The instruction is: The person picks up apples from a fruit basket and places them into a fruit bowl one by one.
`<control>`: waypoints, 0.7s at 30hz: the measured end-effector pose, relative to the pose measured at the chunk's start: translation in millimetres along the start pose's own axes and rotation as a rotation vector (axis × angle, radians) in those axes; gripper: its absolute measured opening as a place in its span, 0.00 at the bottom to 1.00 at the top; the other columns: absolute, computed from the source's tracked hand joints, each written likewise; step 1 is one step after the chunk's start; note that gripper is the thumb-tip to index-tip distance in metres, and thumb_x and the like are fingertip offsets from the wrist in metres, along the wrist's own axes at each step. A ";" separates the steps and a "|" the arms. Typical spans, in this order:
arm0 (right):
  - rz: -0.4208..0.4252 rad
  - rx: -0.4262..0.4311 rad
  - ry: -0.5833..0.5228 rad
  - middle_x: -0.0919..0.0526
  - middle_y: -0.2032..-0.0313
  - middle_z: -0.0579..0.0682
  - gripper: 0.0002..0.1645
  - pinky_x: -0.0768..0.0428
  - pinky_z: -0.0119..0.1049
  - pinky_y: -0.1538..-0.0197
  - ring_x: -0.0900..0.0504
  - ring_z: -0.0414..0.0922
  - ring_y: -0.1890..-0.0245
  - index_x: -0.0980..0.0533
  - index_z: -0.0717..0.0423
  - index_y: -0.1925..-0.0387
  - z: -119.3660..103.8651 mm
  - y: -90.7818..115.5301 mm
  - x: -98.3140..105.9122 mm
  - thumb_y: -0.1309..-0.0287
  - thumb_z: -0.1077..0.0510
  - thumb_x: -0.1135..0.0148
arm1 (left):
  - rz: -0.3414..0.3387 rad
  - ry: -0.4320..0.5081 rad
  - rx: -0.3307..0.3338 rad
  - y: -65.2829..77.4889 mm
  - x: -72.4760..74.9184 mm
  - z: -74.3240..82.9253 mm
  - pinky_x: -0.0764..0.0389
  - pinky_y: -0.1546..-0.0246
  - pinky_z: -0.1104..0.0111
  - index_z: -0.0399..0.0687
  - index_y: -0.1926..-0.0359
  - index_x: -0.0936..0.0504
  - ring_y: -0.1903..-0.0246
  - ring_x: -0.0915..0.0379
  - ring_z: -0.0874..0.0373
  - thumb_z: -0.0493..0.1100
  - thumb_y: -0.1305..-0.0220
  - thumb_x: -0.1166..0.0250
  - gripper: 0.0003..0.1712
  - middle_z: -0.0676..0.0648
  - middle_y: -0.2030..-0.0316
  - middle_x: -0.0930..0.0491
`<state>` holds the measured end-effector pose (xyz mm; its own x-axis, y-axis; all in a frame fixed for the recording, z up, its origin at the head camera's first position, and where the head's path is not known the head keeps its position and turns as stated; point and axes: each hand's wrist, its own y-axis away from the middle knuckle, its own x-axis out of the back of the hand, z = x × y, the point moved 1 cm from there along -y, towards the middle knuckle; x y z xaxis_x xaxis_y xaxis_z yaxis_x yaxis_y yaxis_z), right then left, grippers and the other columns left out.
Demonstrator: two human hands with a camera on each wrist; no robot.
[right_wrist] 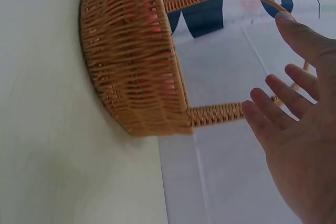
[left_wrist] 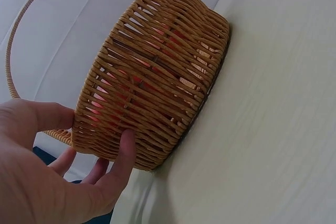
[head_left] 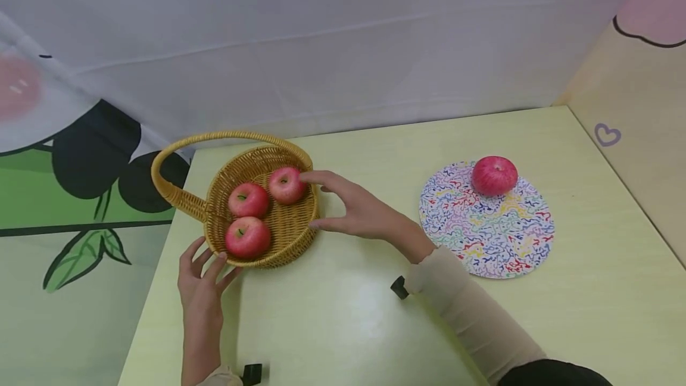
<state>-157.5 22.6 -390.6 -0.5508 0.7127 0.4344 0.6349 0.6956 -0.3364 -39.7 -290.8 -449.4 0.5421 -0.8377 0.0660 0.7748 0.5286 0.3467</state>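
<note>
A round wicker basket [head_left: 289, 226] with a tall arched handle [head_left: 177, 194] holds three red apples, one at the front [head_left: 248, 237], one in the middle [head_left: 249, 200] and one toward the back right [head_left: 287, 185]. At its front left, my left hand [head_left: 200, 282] touches the rim and outer wall with spread fingers; the left wrist view shows the thumb [left_wrist: 125, 153] against the weave. My right hand [head_left: 356, 207] hovers over the basket's right edge, thumb and fingers apart. In the right wrist view its palm [right_wrist: 310, 145] holds nothing.
To the right, a round mat with colorful squiggles [head_left: 498, 237] lies on the pale table [head_left: 343, 320], with another red apple [head_left: 494, 176] near its back edge. A white cloth [head_left: 343, 64] hangs behind the table. Printed panels stand at both sides.
</note>
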 end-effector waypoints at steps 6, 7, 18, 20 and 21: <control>-0.080 -0.041 0.073 0.32 0.24 0.47 0.47 0.38 0.37 0.19 0.37 0.42 0.22 0.37 0.52 0.23 -4.7 -19.3 -13.4 0.38 0.52 0.24 | 0.003 0.017 -0.010 1.3 -0.4 -0.1 0.11 0.60 0.71 0.65 0.24 0.39 0.43 0.26 0.61 0.42 0.26 0.34 0.36 0.56 0.36 0.33; -0.095 -0.050 0.083 0.32 0.24 0.47 0.46 0.38 0.37 0.19 0.37 0.42 0.22 0.36 0.51 0.24 -5.3 -21.9 -14.7 0.38 0.51 0.24 | 0.000 0.012 -0.012 1.2 -0.5 -0.1 0.11 0.60 0.71 0.65 0.24 0.39 0.42 0.26 0.61 0.42 0.26 0.35 0.36 0.57 0.36 0.33; -0.250 -0.087 0.119 0.33 0.24 0.46 0.46 0.36 0.36 0.20 0.35 0.41 0.22 0.38 0.52 0.22 0.6 -49.3 -30.3 0.35 0.48 0.27 | 0.001 0.011 -0.003 0.1 -0.6 0.2 0.11 0.59 0.71 0.66 0.23 0.40 0.40 0.29 0.61 0.43 0.26 0.35 0.37 0.57 0.35 0.34; -0.280 -0.080 0.134 0.33 0.24 0.47 0.46 0.37 0.34 0.20 0.36 0.40 0.22 0.38 0.52 0.22 0.9 -53.3 -34.7 0.35 0.48 0.28 | 0.003 0.014 -0.006 0.5 -0.7 -0.4 0.11 0.60 0.71 0.66 0.23 0.40 0.40 0.29 0.61 0.43 0.26 0.35 0.37 0.58 0.36 0.33; -0.296 -0.081 0.139 0.33 0.24 0.47 0.46 0.37 0.33 0.20 0.36 0.40 0.22 0.38 0.52 0.22 1.3 -55.3 -37.2 0.35 0.49 0.28 | 0.004 0.016 -0.007 0.6 -0.7 -0.8 0.11 0.60 0.72 0.65 0.23 0.40 0.40 0.29 0.61 0.42 0.26 0.35 0.37 0.58 0.36 0.33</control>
<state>-172.8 -42.3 -389.3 -0.6421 0.4578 0.6149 0.5026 0.8570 -0.1132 -39.4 -289.7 -450.0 0.5503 -0.8333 0.0522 0.7750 0.5330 0.3396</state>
